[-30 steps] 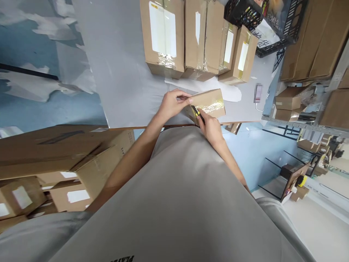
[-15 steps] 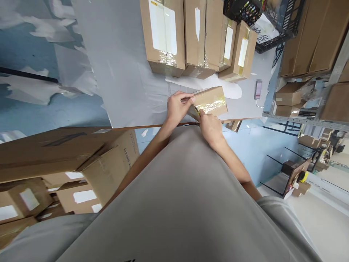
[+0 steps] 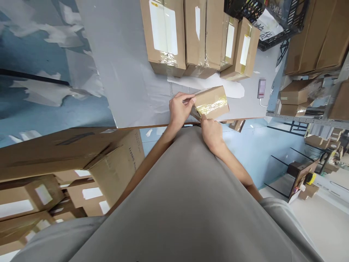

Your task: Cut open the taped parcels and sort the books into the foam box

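A small cardboard box (image 3: 214, 98) with shiny clear tape along its side lies tilted at the table's front edge. My left hand (image 3: 180, 110) pinches the box's left end between thumb and fingers. Closed in a fist, my right hand (image 3: 213, 134) grips a box cutter (image 3: 199, 114), mostly hidden by the fingers. Its thin dark tip touches the box's near left edge, just below my left fingertips. Whether the blade is in the tape or the cardboard, I cannot tell.
Several taped boxes (image 3: 165, 36) stand along the back of the grey table (image 3: 128, 80). White paper (image 3: 234, 90) lies behind the small box. A phone (image 3: 261, 87) with a cable is at right, near a black crate (image 3: 289, 31). Large cartons (image 3: 117, 174) stand lower left.
My right hand has shifted slightly down along the box's left end, and less of the box cutter shows. My left hand keeps its hold. The whole view has shifted slightly.
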`<state>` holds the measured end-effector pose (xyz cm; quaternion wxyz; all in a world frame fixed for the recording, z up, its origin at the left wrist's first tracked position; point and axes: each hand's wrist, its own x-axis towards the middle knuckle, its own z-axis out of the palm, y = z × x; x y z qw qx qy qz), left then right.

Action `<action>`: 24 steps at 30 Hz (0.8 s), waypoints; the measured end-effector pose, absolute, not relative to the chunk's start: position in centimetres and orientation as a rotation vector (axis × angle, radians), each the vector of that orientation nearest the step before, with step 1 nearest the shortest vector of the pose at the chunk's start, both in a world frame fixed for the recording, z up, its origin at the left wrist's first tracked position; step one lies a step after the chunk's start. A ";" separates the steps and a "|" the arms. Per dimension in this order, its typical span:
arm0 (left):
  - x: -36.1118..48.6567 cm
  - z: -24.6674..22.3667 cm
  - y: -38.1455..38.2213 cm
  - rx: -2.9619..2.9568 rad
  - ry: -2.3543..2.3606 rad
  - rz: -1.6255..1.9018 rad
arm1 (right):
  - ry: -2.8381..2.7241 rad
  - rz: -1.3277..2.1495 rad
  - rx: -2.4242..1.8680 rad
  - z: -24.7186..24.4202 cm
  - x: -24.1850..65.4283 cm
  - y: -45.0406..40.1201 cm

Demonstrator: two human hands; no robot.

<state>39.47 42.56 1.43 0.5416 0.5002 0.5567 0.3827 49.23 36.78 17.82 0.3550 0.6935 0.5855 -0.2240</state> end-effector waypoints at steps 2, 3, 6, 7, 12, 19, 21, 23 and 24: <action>39.6 1.5 42.4 1.182 1.334 0.909 | 1.491 -0.596 1.796 17.5 49.7 35.9; 39.6 1.5 42.3 1.183 1.337 0.907 | 1.485 -0.606 1.800 17.3 49.9 35.4; 39.5 1.7 42.2 1.197 1.352 0.891 | 1.500 -0.636 1.816 17.2 50.4 34.3; 39.5 1.8 42.2 1.203 1.362 0.885 | 1.508 -0.648 1.821 17.4 50.6 34.0; 39.5 2.0 42.5 1.227 1.413 0.880 | 1.606 -0.691 1.970 19.3 52.7 34.0; 39.8 2.2 43.8 1.310 1.487 0.879 | 1.560 -0.529 2.452 16.4 62.4 36.4; 40.4 3.0 44.1 1.374 1.524 0.884 | 1.562 -0.579 2.490 15.1 64.4 36.6; 41.5 4.1 44.1 1.461 1.530 0.886 | 1.603 -0.651 2.506 14.3 65.6 36.4; 42.4 4.8 44.1 1.512 1.511 0.874 | 1.627 -0.689 2.511 14.0 66.0 36.2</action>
